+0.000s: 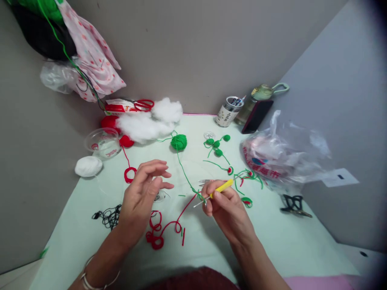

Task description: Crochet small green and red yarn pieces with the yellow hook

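My right hand [222, 203] is closed around a crochet hook with a yellow handle [222, 187], its metal tip pointing left where green yarn [185, 173] and red yarn [169, 227] meet. The green strand runs up to a small green yarn ball [178, 142]. My left hand [145, 189] hovers just left of the hook with fingers spread and loosely curled, holding nothing. Loops of red yarn lie on the pale green table [287, 241] below both hands.
Small green crocheted pieces [216, 147] lie beyond the hook. White stuffing [148, 121], red scissors [142, 105], a plastic cup [102, 141], a white ball [88, 166], black thread [109, 215], a plastic bag [278, 157], black scissors [294, 204], a phone [256, 117] and a bottle [256, 98] ring the table.
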Action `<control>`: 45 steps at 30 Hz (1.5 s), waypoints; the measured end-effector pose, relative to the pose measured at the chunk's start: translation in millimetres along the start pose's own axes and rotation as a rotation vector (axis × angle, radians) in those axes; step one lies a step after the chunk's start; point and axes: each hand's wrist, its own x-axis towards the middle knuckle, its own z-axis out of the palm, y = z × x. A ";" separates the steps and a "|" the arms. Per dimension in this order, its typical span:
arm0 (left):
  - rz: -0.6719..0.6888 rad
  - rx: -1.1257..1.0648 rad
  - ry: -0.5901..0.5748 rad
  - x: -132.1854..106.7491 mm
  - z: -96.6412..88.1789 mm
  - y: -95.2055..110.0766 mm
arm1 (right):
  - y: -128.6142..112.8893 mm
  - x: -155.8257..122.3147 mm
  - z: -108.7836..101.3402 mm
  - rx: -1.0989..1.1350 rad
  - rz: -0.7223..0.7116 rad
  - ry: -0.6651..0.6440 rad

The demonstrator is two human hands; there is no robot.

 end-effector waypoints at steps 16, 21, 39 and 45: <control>0.173 0.680 -0.438 36.7 7.6 -14.7 | -7.8 -6.7 -7.3 -0.026 -0.050 0.010; 0.054 0.832 -0.629 20.3 8.8 -40.9 | -4.2 -4.8 -10.5 -0.058 -0.051 0.044; -0.439 -0.085 -0.147 5.2 29.2 -36.8 | 20.2 1.1 2.7 -0.016 0.312 0.055; -0.383 -0.016 -0.154 7.2 32.7 -33.8 | 34.2 -2.5 5.3 -0.044 0.392 -0.056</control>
